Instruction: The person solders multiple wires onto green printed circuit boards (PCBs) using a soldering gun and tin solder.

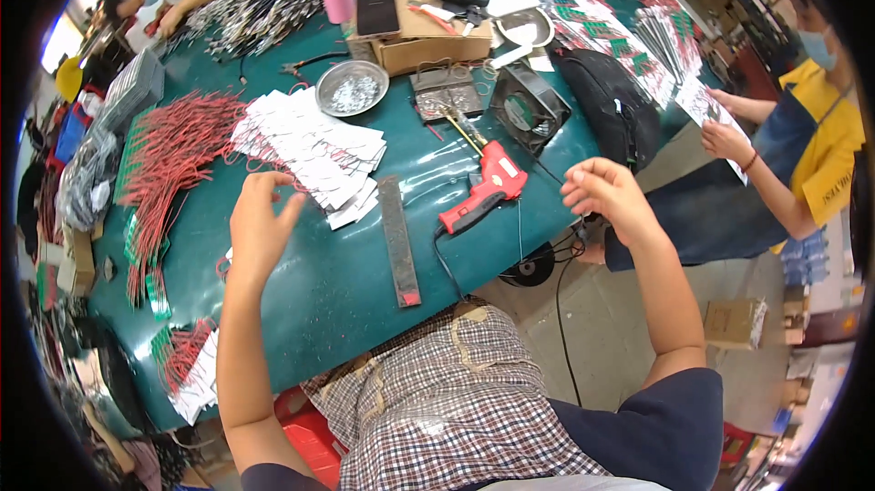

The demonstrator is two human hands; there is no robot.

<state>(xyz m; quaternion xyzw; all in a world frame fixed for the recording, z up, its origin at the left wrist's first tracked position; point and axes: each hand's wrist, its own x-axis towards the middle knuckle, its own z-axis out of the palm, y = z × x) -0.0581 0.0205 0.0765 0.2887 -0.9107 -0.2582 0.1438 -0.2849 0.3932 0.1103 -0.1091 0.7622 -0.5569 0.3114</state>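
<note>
The left hand (262, 227) is raised over the green, glossy worktop (328, 299). Its thumb and fingers stand apart, with no object visible between them. The nearest items are the fanned stack of white rectangular strips with thin red wires (314, 149), which lies on the worktop just beyond the fingers. Contact between this hand and the wires cannot be determined.

The right hand (612, 199) is raised near the right edge of the worktop. Its fingers curl toward the thumb; whether a small item is pinched there cannot be determined. To its left, well apart from the left hand, lies the red-and-black pistol-shaped soldering gun (488, 190). Its tip points away from the wearer, toward the dark rectangular metal stand (447, 90). Its black cord runs to the near edge.

The long, narrow, dark flat bar (398, 245) lies between the strips and the gun. The square black fan (529, 108) stands beyond the gun, next to the black fabric bag (611, 103). The round metal bowl (365, 111), containing small silvery pieces, is located behind the strips. To the left lies the large bundle of red wires (182, 149).
</note>
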